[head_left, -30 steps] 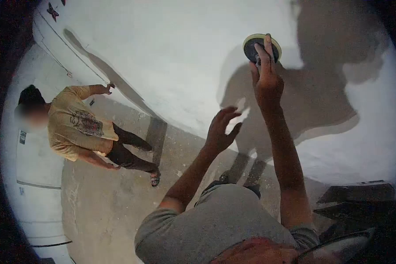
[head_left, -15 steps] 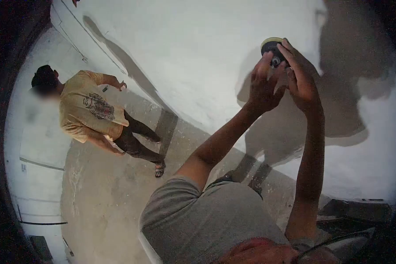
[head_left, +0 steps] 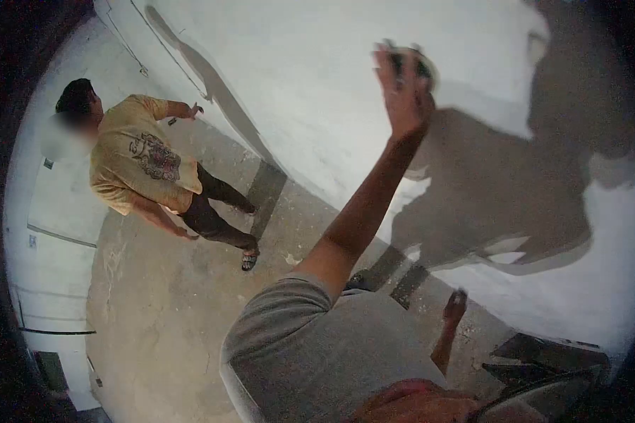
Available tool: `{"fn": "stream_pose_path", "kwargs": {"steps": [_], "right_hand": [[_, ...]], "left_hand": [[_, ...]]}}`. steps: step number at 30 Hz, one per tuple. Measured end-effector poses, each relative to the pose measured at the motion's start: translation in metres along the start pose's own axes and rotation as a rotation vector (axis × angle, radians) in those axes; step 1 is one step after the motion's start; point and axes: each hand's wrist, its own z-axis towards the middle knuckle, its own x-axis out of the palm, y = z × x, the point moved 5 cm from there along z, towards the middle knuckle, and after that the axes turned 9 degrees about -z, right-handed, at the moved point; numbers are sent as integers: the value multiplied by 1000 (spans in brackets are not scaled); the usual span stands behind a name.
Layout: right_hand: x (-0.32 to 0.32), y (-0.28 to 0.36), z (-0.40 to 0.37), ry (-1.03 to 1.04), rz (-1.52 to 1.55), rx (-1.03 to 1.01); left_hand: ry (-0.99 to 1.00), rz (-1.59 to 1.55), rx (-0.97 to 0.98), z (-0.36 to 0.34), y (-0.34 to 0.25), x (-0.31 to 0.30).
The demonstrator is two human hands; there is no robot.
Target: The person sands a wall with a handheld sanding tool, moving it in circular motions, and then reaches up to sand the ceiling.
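My left hand [head_left: 404,106] is raised to the white wall, its fingers over a round black pad [head_left: 422,65] with a pale edge. The hand and pad are smeared by motion, and the palm and fingers hide part of the pad. Whether the pad touches the wall is hard to make out. Low beside my body hangs my right hand [head_left: 455,307], apart from the pad. It is dark and small in view, so its fingers cannot be made out.
Another person [head_left: 144,151] in a yellow T-shirt stands on the concrete floor [head_left: 169,303] at the left, near the wall [head_left: 317,92]. Dark flat objects [head_left: 543,356] lie at the lower right. Large shadows fall across the wall.
Both hands were together at the pad. My right hand has let go and dropped to my side. My left hand has moved the pad left and slightly up in view.
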Motion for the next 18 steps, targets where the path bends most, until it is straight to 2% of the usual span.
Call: {"fn": "stream_pose_path", "kwargs": {"steps": [1, 2, 3, 4, 6, 8, 11, 12, 15, 16, 17, 18], "right_hand": [[33, -83, -23, -68, -127, -140], [81, -184, -48, -28, -299, -98], [130, -277, -72, 84, 482, -48], [33, -348, -72, 83, 484, -46], [23, -364, -79, 181, 487, 109], [14, -373, -88, 280, 486, 261], [21, -376, -109, 429, 475, 489], [33, -372, -120, 479, 470, 565], [87, -275, -170, 627, 451, 793], [103, -285, -163, 627, 452, 793], [116, -328, -130, 452, 523, 862], [113, -289, -118, 452, 524, 862]], "left_hand": [[-117, -62, -86, 9, 3, -11], [-155, -124, -142, 11, 2, -13], [-152, -125, -140, 9, -2, -11], [-143, -89, -144, 4, -8, -8], [-130, -54, -145, -10, -14, -2], [38, -63, 60, -27, -23, 7], [61, -70, -28, -11, -10, -4], [-40, -56, 10, 6, -12, -13], [-201, -203, -137, 34, -8, -35], [-201, -203, -137, 30, -8, -34], [-179, -154, -151, 22, -10, -30], [-158, -105, -165, 13, -10, -26]]}}
